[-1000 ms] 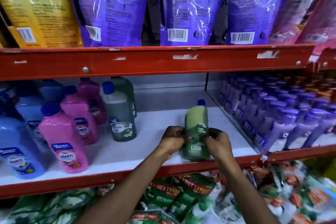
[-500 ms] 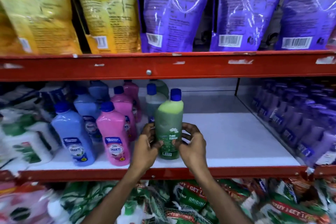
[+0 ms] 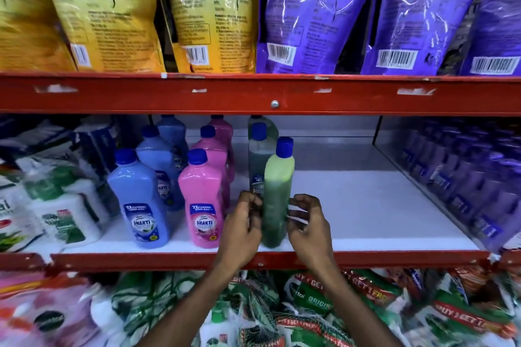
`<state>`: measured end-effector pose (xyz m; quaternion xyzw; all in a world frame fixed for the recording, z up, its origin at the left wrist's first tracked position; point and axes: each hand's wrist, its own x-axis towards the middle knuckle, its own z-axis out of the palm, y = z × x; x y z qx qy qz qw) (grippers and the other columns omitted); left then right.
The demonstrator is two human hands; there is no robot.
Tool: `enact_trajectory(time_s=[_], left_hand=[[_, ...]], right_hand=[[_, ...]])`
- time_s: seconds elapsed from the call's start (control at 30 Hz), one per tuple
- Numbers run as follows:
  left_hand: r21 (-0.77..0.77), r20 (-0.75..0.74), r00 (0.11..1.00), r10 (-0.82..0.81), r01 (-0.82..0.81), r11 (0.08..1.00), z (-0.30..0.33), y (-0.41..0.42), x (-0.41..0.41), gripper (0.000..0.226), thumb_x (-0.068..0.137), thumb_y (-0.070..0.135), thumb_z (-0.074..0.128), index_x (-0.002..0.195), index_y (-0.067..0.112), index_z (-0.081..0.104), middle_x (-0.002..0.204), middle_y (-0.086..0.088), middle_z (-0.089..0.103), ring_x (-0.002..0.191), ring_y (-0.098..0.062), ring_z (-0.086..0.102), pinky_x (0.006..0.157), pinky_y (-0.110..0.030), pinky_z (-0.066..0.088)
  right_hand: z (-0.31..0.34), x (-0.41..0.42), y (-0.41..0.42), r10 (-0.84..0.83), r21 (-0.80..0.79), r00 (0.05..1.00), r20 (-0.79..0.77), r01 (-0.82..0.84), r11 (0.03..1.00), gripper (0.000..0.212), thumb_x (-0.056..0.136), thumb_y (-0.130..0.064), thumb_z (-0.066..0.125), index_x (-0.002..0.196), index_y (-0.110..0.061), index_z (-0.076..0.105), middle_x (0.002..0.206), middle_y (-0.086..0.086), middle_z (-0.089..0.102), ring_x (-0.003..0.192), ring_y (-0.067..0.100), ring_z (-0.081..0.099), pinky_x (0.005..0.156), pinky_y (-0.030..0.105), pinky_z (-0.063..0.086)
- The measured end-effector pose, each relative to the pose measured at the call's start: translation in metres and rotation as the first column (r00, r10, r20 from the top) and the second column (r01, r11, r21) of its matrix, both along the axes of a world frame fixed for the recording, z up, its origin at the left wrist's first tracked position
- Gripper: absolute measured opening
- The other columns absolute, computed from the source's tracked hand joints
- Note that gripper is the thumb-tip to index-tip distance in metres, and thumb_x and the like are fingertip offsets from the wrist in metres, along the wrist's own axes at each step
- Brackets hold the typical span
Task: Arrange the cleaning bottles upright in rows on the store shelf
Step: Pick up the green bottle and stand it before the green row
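A green bottle (image 3: 277,191) with a blue cap stands upright at the front edge of the white shelf (image 3: 366,205), its lower half blurred. My left hand (image 3: 242,229) and my right hand (image 3: 308,227) flank it, fingertips on its sides at label height. Just behind it stand two more green bottles (image 3: 258,158). To the left are a row of pink bottles (image 3: 201,200) and a row of blue bottles (image 3: 139,197), all upright with blue caps.
Purple bottles (image 3: 465,177) fill the bay on the right behind a divider. White and green pouches (image 3: 56,205) lie at the left. Yellow and purple refill bags (image 3: 310,8) hang above the red beam (image 3: 273,96). Netted packs (image 3: 310,307) crowd the level below.
The green bottle has moved left from mid-shelf to beside the pink row and has been turned so that its narrow side faces me. The view has shifted left.
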<state>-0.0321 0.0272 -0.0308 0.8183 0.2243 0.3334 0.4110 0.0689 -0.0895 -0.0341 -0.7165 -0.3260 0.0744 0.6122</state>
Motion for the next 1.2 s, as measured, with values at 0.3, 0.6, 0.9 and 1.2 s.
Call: enact_trajectory(time_s=[0.3, 0.6, 0.9, 1.2], left_hand=[[0.108, -0.080, 0.995, 0.055, -0.046, 0.993, 0.006, -0.001, -0.004, 0.033, 0.090, 0.021, 0.064, 0.118, 0.014, 0.047, 0.107, -0.002, 0.067, 0.090, -0.010, 0.064, 0.071, -0.008, 0.051], [0.195, -0.124, 0.983, 0.134, -0.108, 0.975, 0.004, -0.009, -0.011, 0.050, 0.088, 0.028, 0.066, 0.125, 0.017, 0.035, 0.105, 0.000, 0.053, 0.092, -0.011, 0.048, 0.082, -0.019, 0.041], [0.086, -0.150, 0.988, 0.037, -0.025, 0.996, -0.005, -0.004, -0.004, 0.048, 0.084, 0.015, 0.070, 0.126, 0.020, 0.046, 0.121, -0.002, 0.068, 0.106, -0.015, 0.066, 0.091, -0.022, 0.049], [0.118, -0.193, 0.980, 0.053, -0.030, 0.993, -0.009, -0.010, -0.011, 0.037, 0.086, 0.030, 0.069, 0.117, 0.016, 0.054, 0.107, 0.003, 0.068, 0.092, -0.009, 0.063, 0.080, -0.023, 0.051]], right_hand=[[0.013, 0.024, 0.001, 0.315, -0.192, 0.948, 0.042, -0.302, 0.934, 0.063, 0.076, -0.005, 0.075, 0.130, -0.022, 0.046, 0.124, -0.009, 0.065, 0.116, 0.006, 0.061, 0.099, 0.033, 0.052], [0.013, 0.036, 0.001, 0.406, -0.236, 0.914, 0.002, -0.394, 0.888, 0.053, 0.090, 0.003, 0.055, 0.136, -0.022, 0.047, 0.131, -0.008, 0.062, 0.120, 0.003, 0.058, 0.100, 0.024, 0.049], [-0.005, 0.021, -0.004, 0.175, -0.153, 0.984, 0.032, -0.168, 0.974, 0.032, 0.093, -0.008, 0.057, 0.122, -0.021, 0.062, 0.111, -0.011, 0.070, 0.105, 0.003, 0.065, 0.086, 0.017, 0.053], [-0.008, 0.012, -0.010, 0.149, -0.152, 0.989, 0.024, -0.144, 0.978, 0.033, 0.094, -0.005, 0.052, 0.123, -0.019, 0.062, 0.111, -0.008, 0.071, 0.104, 0.002, 0.064, 0.086, 0.015, 0.052]])
